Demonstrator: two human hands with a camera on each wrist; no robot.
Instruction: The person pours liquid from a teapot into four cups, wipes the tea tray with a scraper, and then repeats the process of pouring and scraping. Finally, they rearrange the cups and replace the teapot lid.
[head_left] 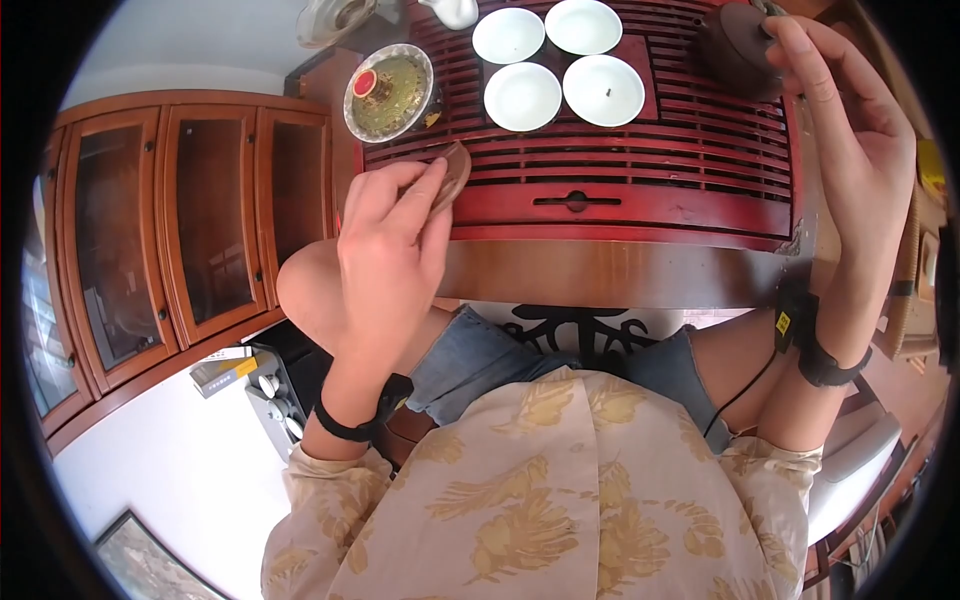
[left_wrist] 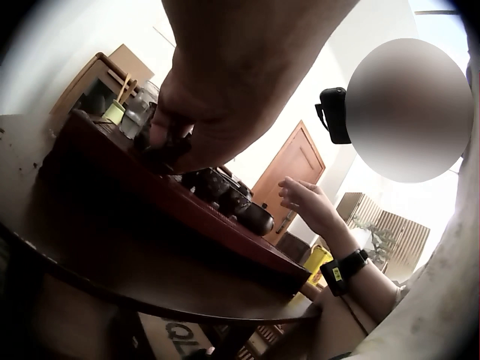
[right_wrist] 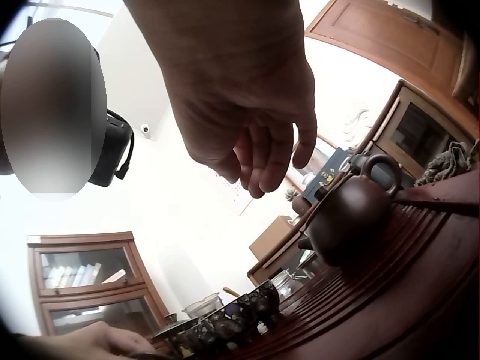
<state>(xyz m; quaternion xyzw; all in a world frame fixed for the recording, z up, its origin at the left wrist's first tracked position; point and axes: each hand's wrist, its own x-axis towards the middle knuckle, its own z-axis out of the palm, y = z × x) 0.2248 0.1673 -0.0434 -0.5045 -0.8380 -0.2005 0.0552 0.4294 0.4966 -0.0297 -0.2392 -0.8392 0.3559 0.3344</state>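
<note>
My left hand [head_left: 395, 220] pinches a thin, round brown piece like a coaster [head_left: 457, 178] over the front left edge of the slatted red tea tray [head_left: 640, 215]. Just beyond it stands a lidded bowl [head_left: 390, 95] with a patterned rim and a red knob. At the tray's far right, my right hand [head_left: 865, 130] hovers beside a dark brown teapot [head_left: 738, 50]. In the right wrist view its loosely bent fingers [right_wrist: 259, 154] hang in the air, apart from the teapot [right_wrist: 349, 221], holding nothing.
Several white cups [head_left: 522, 97] stand together mid-tray. A small white vessel [head_left: 452, 12] and a glass vessel [head_left: 335, 20] are at the back left. The wooden table edge [head_left: 600, 275] runs before my knees. Glass-door cabinets [head_left: 205, 215] line the left side.
</note>
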